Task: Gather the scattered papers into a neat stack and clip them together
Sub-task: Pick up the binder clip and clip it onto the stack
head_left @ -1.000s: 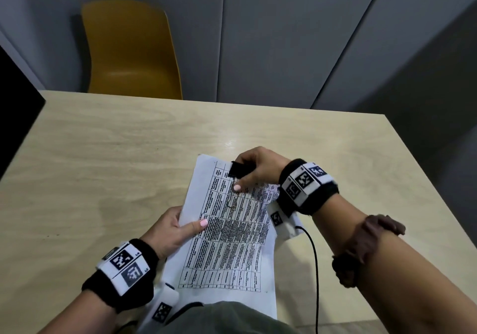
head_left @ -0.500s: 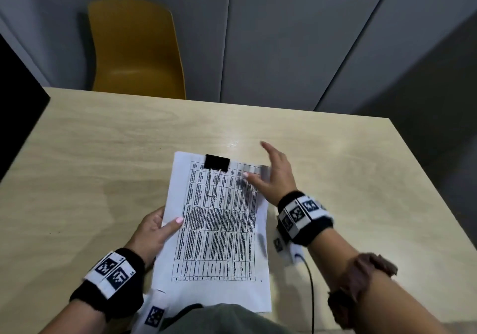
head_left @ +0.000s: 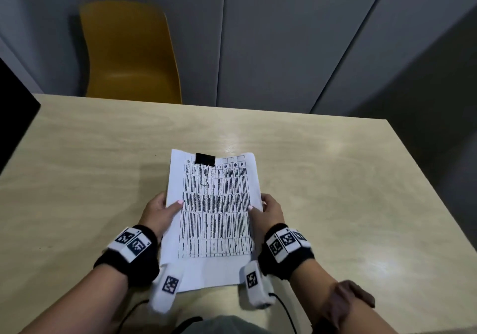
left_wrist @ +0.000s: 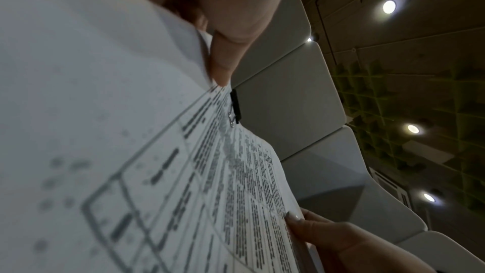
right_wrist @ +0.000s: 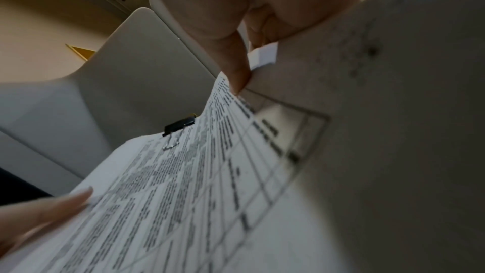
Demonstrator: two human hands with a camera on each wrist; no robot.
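Note:
A stack of white papers [head_left: 214,220] printed with a dense table is held above the wooden table [head_left: 77,179]. A black binder clip [head_left: 205,159] grips the stack's far edge, one wire handle folded flat on the top sheet. My left hand [head_left: 161,211] pinches the left edge, thumb on top. My right hand [head_left: 267,211] pinches the right edge the same way. The left wrist view shows the papers [left_wrist: 157,173] and the clip [left_wrist: 235,105]. In the right wrist view the papers [right_wrist: 210,194] run up to the clip [right_wrist: 179,125].
A yellow chair [head_left: 131,55] stands behind the table's far edge, against grey wall panels [head_left: 284,37]. A dark object [head_left: 13,117] juts in at the left edge. Cables [head_left: 286,310] trail from my wrists near the table's near edge.
My right hand let go of the binder clip, which now sits on the stack's far edge, and came back to grip the right edge. The stack turned straighter.

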